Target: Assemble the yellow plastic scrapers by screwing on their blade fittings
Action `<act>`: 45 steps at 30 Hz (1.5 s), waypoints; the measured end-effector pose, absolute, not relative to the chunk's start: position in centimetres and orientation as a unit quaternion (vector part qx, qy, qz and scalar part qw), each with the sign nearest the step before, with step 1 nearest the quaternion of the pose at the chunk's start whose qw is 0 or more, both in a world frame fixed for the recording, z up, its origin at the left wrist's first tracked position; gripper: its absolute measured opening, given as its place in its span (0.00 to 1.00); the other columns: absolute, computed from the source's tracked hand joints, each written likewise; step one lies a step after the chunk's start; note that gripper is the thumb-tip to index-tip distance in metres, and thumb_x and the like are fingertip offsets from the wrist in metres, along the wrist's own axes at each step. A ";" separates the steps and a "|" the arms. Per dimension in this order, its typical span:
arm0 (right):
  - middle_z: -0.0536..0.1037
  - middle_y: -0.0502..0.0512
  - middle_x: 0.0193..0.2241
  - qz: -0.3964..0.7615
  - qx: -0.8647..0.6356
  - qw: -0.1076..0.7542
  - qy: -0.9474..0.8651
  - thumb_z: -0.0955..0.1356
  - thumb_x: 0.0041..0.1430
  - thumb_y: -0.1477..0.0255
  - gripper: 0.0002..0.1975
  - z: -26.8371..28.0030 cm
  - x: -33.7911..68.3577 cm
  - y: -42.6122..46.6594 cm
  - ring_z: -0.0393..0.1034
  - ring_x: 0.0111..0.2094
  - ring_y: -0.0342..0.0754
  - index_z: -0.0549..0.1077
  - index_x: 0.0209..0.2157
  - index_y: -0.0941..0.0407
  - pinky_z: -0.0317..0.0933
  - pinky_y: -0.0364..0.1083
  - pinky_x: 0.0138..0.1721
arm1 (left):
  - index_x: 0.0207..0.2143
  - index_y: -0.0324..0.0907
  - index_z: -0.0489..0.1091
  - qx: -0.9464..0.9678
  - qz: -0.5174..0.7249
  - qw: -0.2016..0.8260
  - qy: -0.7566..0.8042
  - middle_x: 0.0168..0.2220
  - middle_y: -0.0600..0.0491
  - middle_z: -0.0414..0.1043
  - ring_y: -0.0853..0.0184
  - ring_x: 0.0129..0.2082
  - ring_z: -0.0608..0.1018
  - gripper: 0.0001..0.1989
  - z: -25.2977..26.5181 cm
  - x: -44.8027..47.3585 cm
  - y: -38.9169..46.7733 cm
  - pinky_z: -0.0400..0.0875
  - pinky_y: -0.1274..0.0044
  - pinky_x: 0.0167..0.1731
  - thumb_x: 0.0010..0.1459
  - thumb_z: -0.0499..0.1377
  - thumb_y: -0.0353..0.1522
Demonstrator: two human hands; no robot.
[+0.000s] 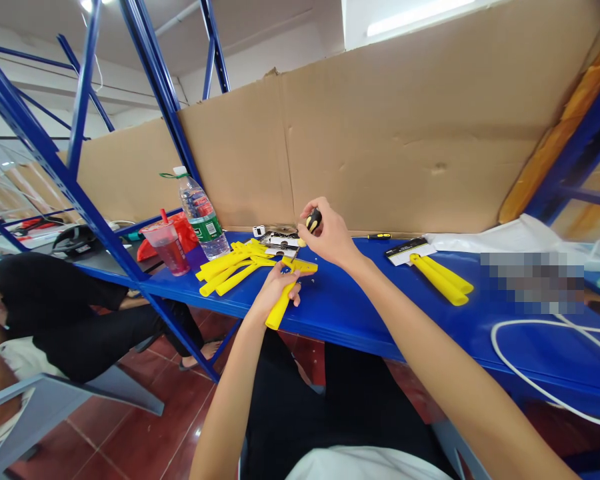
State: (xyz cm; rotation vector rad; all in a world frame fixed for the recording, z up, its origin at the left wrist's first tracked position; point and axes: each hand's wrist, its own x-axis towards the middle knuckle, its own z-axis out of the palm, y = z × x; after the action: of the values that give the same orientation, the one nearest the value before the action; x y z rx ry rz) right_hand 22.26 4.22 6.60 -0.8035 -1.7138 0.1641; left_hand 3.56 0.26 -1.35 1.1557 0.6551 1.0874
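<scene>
My left hand (274, 288) is closed around a yellow plastic scraper handle (280, 311), holding its wide head upward over the blue shelf's front part. Above it, my right hand (334, 235) grips a screwdriver (313, 221) with a black and yellow grip. The screwdriver's shaft points down to the handle's head; whether the tip touches a screw is too small to tell. Several more yellow handles (225, 272) lie in a pile left of my left hand. Behind them are scraper blades (283, 244) with black and white labels, partly hidden. Tiny loose bits lie beside the held handle.
Scrapers with yellow handles (443, 277) and a labelled blade lie right on the blue shelf (350, 313). Another screwdriver (380, 236) rests by the cardboard wall (380, 147). A water bottle (205, 223) and red drink cup (169, 248) stand left. A white cable (495, 340) loops right. A person sits left.
</scene>
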 end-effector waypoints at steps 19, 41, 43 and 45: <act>0.81 0.58 0.47 0.052 -0.337 0.576 -0.743 0.70 0.64 0.66 0.16 6.2 22.3 4.5 0.77 0.45 0.57 0.64 0.51 0.49 0.69 0.57 0.47 | 0.51 0.47 0.58 0.521 0.477 0.644 0.294 0.50 0.43 0.87 0.77 0.18 0.67 0.33 -1.3 3.5 0.1 0.72 0.75 0.20 0.55 0.78 0.39; 0.81 0.55 0.45 0.083 -0.336 0.582 -0.736 0.72 0.60 0.68 0.23 6.2 21.9 4.3 0.75 0.36 0.52 0.62 0.54 0.48 0.71 0.56 0.42 | 0.50 0.45 0.60 0.522 0.481 0.641 0.292 0.51 0.41 0.85 0.78 0.18 0.66 0.31 -1.4 3.6 0.2 0.67 0.77 0.18 0.54 0.77 0.38; 0.81 0.55 0.47 0.074 -0.345 0.575 -0.738 0.72 0.56 0.70 0.27 6.2 22.1 4.4 0.74 0.34 0.51 0.61 0.55 0.48 0.70 0.55 0.41 | 0.50 0.46 0.60 0.522 0.479 0.642 0.292 0.51 0.42 0.86 0.78 0.17 0.66 0.32 -1.4 3.7 0.1 0.67 0.77 0.18 0.54 0.77 0.37; 0.81 0.56 0.49 0.065 -0.354 0.574 -0.736 0.71 0.54 0.71 0.29 6.2 22.2 4.5 0.73 0.33 0.51 0.60 0.56 0.48 0.69 0.55 0.41 | 0.49 0.47 0.59 0.519 0.481 0.644 0.290 0.50 0.43 0.86 0.77 0.17 0.66 0.32 -1.4 3.7 0.2 0.68 0.77 0.18 0.54 0.78 0.37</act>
State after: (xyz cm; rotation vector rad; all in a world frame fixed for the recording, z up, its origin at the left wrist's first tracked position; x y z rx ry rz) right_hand 22.21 4.46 6.17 -0.8289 -1.7252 0.1514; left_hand 3.71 0.18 -1.45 1.1814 0.6614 1.0952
